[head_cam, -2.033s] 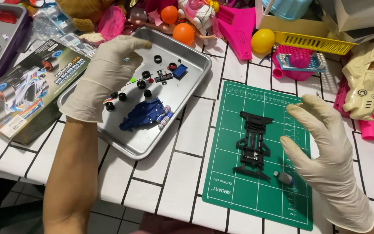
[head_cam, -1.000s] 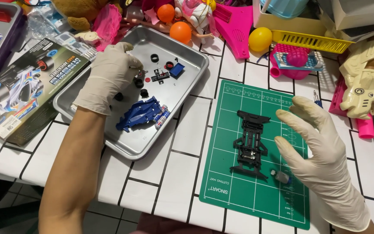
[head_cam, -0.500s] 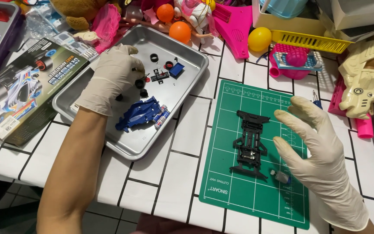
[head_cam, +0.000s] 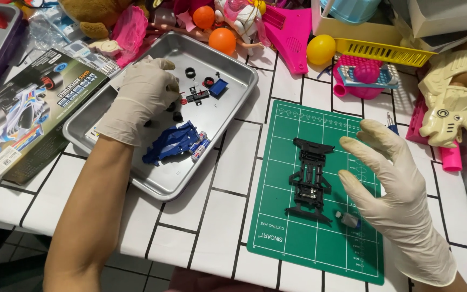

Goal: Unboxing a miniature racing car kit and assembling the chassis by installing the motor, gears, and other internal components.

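- Head view, grip: left hand (head_cam: 139, 97), gloved, reaches into the tray (head_cam: 233, 67) with fingers curled over small black parts; whether anything is pinched between the fingertips cannot be told. Right hand (head_cam: 390, 189), gloved, is spread wide and grasps nothing.
- Head view, right hand: it hovers over the right side of the green mat (head_cam: 320, 249), just beside the black chassis (head_cam: 310, 181), which lies flat on the mat; a small grey motor (head_cam: 347, 219) lies near the palm.
- Head view, tray: a blue car body (head_cam: 169, 143) lies just below the left hand; a black ring (head_cam: 190, 72) and a blue block (head_cam: 218, 87) lie to its right.
- Head view, surroundings: a kit box (head_cam: 22, 116) sits left of the tray; an orange ball (head_cam: 222, 39) touches the tray's far rim.
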